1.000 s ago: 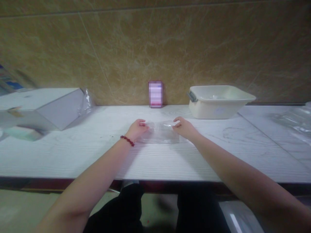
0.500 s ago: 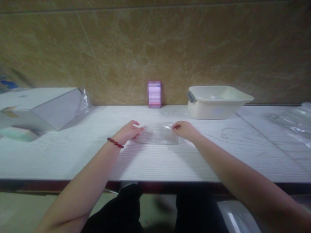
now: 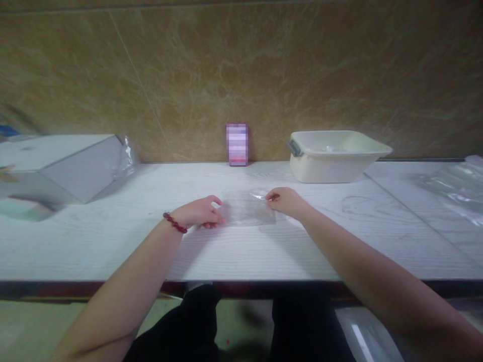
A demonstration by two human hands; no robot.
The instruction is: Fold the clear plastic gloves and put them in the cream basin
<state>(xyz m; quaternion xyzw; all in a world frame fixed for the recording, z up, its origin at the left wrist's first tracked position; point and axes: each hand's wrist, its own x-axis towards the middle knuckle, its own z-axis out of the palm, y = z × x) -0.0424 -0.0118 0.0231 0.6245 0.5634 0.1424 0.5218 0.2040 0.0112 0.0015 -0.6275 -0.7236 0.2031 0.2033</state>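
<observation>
A clear flat plastic bag (image 3: 247,208) lies low over the white tabletop between my hands. My right hand (image 3: 285,200) pinches its upper right corner between thumb and fingers. At the bag's left edge is my left hand (image 3: 202,212), wearing a dark red bead bracelet (image 3: 175,222). Its fingers are apart, with the fingertips beside or just touching the film; which of the two I cannot tell.
A phone with a blurred screen (image 3: 237,145) leans on the marbled wall. Right of it stands a cream plastic basin (image 3: 326,168) with clear items inside. Clear plastic (image 3: 458,183) lies at the far right. A white box (image 3: 81,173) occupies the left.
My left hand has slid down along the bag's left edge and its fingers have spread. The right hand keeps its pinch at the corner. The view has shifted slightly.
</observation>
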